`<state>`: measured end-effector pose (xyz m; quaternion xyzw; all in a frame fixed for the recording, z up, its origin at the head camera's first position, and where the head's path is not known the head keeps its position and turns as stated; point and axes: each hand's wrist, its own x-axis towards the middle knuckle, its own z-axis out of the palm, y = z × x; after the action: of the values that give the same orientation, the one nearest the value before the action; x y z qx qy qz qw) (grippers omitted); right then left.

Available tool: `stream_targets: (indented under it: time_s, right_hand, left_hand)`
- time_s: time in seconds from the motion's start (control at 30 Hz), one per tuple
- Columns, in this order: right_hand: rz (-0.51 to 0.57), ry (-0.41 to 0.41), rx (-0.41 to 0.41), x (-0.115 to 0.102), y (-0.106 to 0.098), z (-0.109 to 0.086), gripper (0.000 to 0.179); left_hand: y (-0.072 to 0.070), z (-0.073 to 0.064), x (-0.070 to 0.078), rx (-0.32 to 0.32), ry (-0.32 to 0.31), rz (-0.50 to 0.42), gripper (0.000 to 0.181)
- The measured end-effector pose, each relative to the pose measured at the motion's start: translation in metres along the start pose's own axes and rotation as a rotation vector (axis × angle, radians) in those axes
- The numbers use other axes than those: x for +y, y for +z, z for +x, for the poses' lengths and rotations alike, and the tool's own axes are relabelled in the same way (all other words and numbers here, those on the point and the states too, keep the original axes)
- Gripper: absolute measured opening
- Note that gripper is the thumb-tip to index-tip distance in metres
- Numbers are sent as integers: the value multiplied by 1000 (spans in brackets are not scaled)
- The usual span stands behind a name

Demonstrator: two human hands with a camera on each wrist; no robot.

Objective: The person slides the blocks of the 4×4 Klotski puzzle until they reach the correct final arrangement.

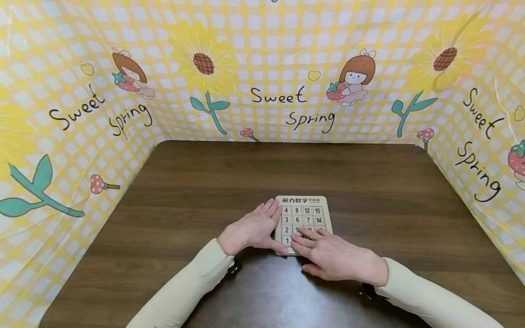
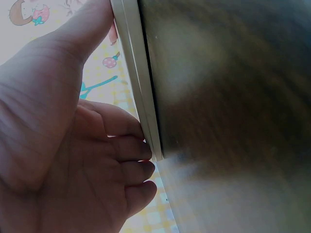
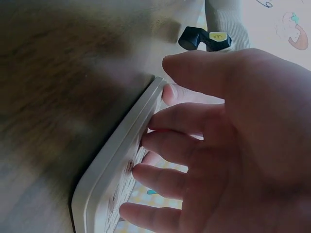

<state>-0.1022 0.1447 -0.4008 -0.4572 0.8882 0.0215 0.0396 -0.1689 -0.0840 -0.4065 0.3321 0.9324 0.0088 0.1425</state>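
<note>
A cream number sliding puzzle (image 1: 302,215) with square numbered tiles lies flat on the table. Along its left edge rests my left hand (image 1: 254,228), the thumb spread out to the lower left corner. The left wrist view shows those fingertips right at the puzzle's side. From the lower right, my right hand (image 1: 338,257) reaches over the board, its extended fingertips touching tiles in the lower rows. The top rows read 4, 8, 12, 15 and 3, 6, 7, 14. Several lower tiles are covered by the right fingers.
The dark brown wooden table (image 1: 213,177) extends around the puzzle. Yellow checked cloth (image 1: 270,54) printed with flowers and "Sweet Spring" stands along its back and both sides. A black device (image 3: 206,39) is strapped at the left wrist.
</note>
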Motion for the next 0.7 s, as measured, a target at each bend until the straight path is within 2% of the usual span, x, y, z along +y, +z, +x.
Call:
stream_targets:
  time_s: [0.17, 0.3, 0.47, 0.7]
  right_hand:
    - [6, 3, 26, 4, -1, -9, 58]
    - [18, 40, 35, 11, -2, -22, 58]
    - [64, 89, 5, 18, -6, -35, 58]
    - [96, 96, -36, 19, -9, -38, 57]
  left_hand:
    - [-1, 0, 0, 2, 0, 3, 118]
    - [-1, -1, 0, 2, -4, 23, 118]
    - [0, -2, 0, 11, -2, 36, 118]
    - [0, -1, 0, 10, -3, 34, 118]
